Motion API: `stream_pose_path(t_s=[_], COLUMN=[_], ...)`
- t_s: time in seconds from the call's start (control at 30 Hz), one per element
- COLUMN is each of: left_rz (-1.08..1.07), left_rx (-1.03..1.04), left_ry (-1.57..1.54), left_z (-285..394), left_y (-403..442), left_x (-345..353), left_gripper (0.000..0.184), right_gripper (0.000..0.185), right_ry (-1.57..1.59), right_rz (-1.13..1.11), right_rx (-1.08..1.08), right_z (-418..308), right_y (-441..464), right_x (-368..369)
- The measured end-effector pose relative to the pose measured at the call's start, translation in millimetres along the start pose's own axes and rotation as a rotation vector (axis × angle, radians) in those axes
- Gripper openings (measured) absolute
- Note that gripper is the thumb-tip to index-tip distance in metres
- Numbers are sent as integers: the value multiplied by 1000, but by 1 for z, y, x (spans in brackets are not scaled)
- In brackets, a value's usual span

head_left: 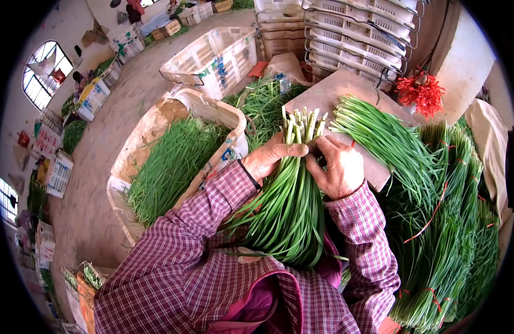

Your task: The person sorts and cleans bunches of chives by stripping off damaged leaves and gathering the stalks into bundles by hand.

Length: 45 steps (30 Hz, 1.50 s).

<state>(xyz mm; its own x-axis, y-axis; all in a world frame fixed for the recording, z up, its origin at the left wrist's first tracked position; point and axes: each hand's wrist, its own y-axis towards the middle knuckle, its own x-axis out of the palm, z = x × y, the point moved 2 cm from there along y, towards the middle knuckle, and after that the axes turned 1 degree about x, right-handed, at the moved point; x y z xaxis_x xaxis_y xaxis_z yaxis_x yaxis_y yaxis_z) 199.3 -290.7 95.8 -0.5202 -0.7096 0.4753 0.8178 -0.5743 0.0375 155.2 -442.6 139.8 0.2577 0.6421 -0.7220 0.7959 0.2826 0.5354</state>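
A bunch of garlic chives (293, 206) stands with its pale cut stems up and its green leaves hanging down against my body. My left hand (272, 157) is wrapped around it just below the stem ends, thumb across the front. On the other side of the stems, my right hand (341, 167) is closed, its fingers curled in against the bunch. A short end of red tie (353, 143) pokes out beside its knuckles; the rest is hidden by the hand. A loose pile of garlic chives (374, 125) lies on a board (315, 100) just beyond my right hand.
Tied bunches of chives (435, 239) are heaped at the right. A white crate (115, 170) with loose chives stands at the left, another crate (234, 67) behind it. Stacked crates (357, 39) rise at the back; red ties (421, 92) hang near the wall.
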Motion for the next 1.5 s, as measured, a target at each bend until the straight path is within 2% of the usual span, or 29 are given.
stream_pose_path(t_s=[0.07,0.17,0.27,0.37,0.4,0.43,0.5,0.57,0.63,0.67,0.7,0.77,0.8,0.83,0.9,0.97,1.0,1.03,1.1,1.13,1.17,1.2,1.23,1.33,1.4,1.5], left_rz=[7,-57,-43,-58,-65,-70,-56,-27,-41,-19,6,-6,-53,-101,-64,7,-21,2,-24,6,29,48,68,90,83,51], left_rx=[49,-49,-83,-105,-110,-115,-113,-126,-138,-109,-78,-163,-204,-244,-256,-273,-248,-214,-218,-217,-220,-192,-184,-157,-155,-191], left_ry=[130,138,120,65,55,45,38,107,76,63,49,26,38,51,20,-82,-79,-114,-39,-14,14,75,142,33,22,-1], left_z=[6,4,1,-3,-4,-4,-1,-1,-2,-5,-6,-14,-19,-23,-25,-28,-28,-28,-22,-21,-22,-24,-25,-14,-15,-21], left_y=[-1,-1,0,0,0,0,-2,-1,-2,-1,0,-1,-1,0,-3,-4,-4,-4,-2,-3,-3,-1,-4,-9,-10,-9], left_x=[10,12,11,7,5,3,8,10,15,16,15,10,6,5,9,9,8,9,4,3,3,2,1,18,16,12], left_gripper=[77,74,70,65,65,65,62,62,62,56,50,46,51,57,56,56,54,54,53,52,51,49,45,42,43,43], right_gripper=[15,10,7,10,30,30,59,77,73,69,57,38,24,20,20,22,25,30,34,38,44,54,60,60,58,57], right_ry=[-32,-141,-198,-228,-236,-237,80,521,758,948,783,665,539,452,355,210,178,456,730,837,950,839,497,561,705,630], right_rz=[28,158,293,425,199,201,208,41,70,36,106,256,253,333,187,313,382,318,310,157,157,102,128,102,21,28], right_rx=[-39,-120,-60,135,300,298,55,65,38,156,143,171,261,170,291,248,363,603,686,663,493,360,113,85,143,121], right_z=[0,1,15,65,79,83,58,32,35,32,39,48,50,52,59,85,100,118,120,114,89,72,57,48,53,49], right_y=[3,10,17,16,13,9,4,3,0,-1,-1,3,4,8,17,23,29,21,15,8,9,8,3,-4,-5,-5], right_x=[-5,-16,-30,-38,-40,-35,-22,-7,25,27,33,43,39,38,34,46,48,48,44,42,42,48,42,48,48,42])
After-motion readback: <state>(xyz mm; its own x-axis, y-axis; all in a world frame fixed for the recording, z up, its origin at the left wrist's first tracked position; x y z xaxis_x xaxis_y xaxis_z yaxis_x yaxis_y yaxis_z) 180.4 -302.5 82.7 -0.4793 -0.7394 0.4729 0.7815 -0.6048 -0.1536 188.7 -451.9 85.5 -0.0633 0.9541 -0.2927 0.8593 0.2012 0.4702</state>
